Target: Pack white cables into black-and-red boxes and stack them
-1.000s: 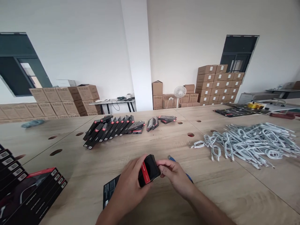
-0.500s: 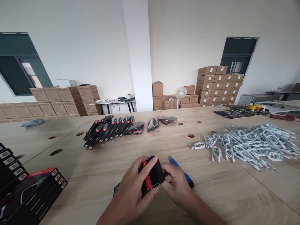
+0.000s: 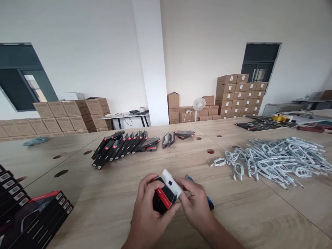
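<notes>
My left hand grips a small black box with a red stripe just above the wooden table. Its white end flap stands open and points up. My right hand holds the box's right end, fingers at the flap. A blue-handled tool lies on the table under my right hand, mostly hidden.
A leaning row of black boxes lies further back, with a few more to its right. A heap of white coiled cables covers the right side. More black boxes lie at lower left. Stacked cartons and a fan line the wall.
The box's white end flap has come open and now points up. Both hands stayed on the box and turned it slightly; the view shifted a little.
</notes>
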Demonstrator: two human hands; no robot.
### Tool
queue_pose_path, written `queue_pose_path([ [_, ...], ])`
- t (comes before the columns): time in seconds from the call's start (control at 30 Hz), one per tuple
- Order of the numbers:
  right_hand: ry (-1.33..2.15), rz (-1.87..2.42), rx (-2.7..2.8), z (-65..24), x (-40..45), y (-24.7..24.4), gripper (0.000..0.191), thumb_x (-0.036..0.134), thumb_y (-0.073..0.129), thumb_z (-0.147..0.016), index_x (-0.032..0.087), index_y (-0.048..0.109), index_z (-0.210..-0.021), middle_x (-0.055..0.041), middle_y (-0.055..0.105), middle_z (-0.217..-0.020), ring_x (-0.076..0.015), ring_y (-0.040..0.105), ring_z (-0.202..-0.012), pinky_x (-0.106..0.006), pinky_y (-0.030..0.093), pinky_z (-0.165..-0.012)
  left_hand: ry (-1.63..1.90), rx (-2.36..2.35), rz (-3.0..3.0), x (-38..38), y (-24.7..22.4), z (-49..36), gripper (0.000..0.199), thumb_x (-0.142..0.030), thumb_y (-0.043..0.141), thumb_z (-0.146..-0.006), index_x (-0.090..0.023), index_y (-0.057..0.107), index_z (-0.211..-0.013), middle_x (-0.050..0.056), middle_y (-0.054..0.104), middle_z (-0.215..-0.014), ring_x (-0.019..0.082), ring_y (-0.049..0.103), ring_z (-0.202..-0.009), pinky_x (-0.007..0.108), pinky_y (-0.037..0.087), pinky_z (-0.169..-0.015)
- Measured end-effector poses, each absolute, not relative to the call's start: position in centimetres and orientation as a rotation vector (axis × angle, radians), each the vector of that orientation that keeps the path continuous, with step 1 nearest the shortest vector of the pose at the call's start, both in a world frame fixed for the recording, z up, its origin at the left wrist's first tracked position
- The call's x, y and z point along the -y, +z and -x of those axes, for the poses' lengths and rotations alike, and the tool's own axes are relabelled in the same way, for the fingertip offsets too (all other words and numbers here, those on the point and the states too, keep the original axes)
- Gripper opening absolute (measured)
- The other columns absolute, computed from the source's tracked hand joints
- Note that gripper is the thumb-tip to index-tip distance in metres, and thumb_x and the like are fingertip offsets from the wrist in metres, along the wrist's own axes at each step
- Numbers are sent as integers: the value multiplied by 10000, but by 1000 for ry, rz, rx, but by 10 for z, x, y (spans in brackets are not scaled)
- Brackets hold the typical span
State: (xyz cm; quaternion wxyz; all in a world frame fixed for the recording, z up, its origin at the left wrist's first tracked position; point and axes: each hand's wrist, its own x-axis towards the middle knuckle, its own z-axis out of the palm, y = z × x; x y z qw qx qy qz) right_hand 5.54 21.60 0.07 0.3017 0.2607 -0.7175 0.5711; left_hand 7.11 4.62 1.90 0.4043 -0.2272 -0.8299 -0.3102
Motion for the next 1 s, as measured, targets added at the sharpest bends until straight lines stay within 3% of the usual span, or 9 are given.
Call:
queue_pose_path([
  [0.1,1631,-722,1844,-63,-213,2,294,181,506,-971,254,619,-1232,-58,759,-1096,-161,741,-887,-271,597,-789,-1019,1952,366,-47,13,-68,489,-404,768,-779,-261,482,-1148,103,479,-1249,293,522,-1198,442,496,-952],
  [0.17,1549,-816,1901,-69,-211,-1,426,171,563,-923,259,529,-1338,-77,726,-1196,-186,728,-976,-302,602,-838,-1200,1912,292,-48,6,-66,551,-426,699,-845,-266,411,-1286,111,457,-1298,284,506,-1217,452,467,-992],
  [0.23,1415,-858,1995,-72,-207,-5,589,167,654,-832,250,469,-1384,-97,708,-1223,-218,717,-998,-334,606,-853,-1356,1921,317,-51,0,-67,610,-438,590,-920,-272,284,-1421,124,419,-1383,268,500,-1241,448,446,-1030],
  [0.3,1359,-809,2044,-72,-204,-10,633,165,691,-790,247,455,-1372,-97,712,-1175,-221,719,-941,-344,611,-832,-1499,1905,366,-55,-3,-70,579,-446,483,-975,-289,222,-1468,122,388,-1449,253,495,-1272,429,445,-1046],
  [0.4,1387,-732,1998,-67,-204,-14,562,139,625,-851,258,430,-1364,-96,699,-1149,-204,707,-925,-337,604,-827,-1638,1869,362,-56,1,-74,384,-414,445,-1005,-309,380,-1369,82,443,-1424,220,513,-1272,375,469,-1032],
  [0.57,1250,-865,1923,-64,-217,-5,483,112,547,-908,275,488,-1359,-115,631,-1293,-226,651,-1132,-357,577,-927,-1448,1904,461,-42,13,-73,105,-288,518,-991,-270,608,-1043,48,543,-1349,191,521,-1292,328,445,-1060],
  [0.7,1226,-796,1855,-69,-220,5,300,121,568,-931,272,616,-1186,-111,638,-1334,-238,633,-1231,-375,546,-1014,-1495,1866,553,-35,15,-75,76,-201,577,-957,-262,610,-989,48,615,-1327,196,584,-1272,326,488,-1039],
  [0.83,1393,-785,1725,-75,-216,12,190,89,594,-904,268,598,-969,-75,720,-1166,-211,704,-1089,-337,580,-923,-1645,1769,612,-33,19,-82,217,-168,626,-923,-287,552,-1089,26,694,-1143,172,668,-1146,295,544,-982],
  [1.0,1566,-770,1697,-78,-214,17,291,125,648,-891,292,625,-1128,-47,736,-1025,-197,714,-969,-324,591,-860,-1476,1933,760,-24,35,-87,221,-182,596,-937,-277,685,-1116,64,687,-1100,188,663,-1089,288,566,-928],
])
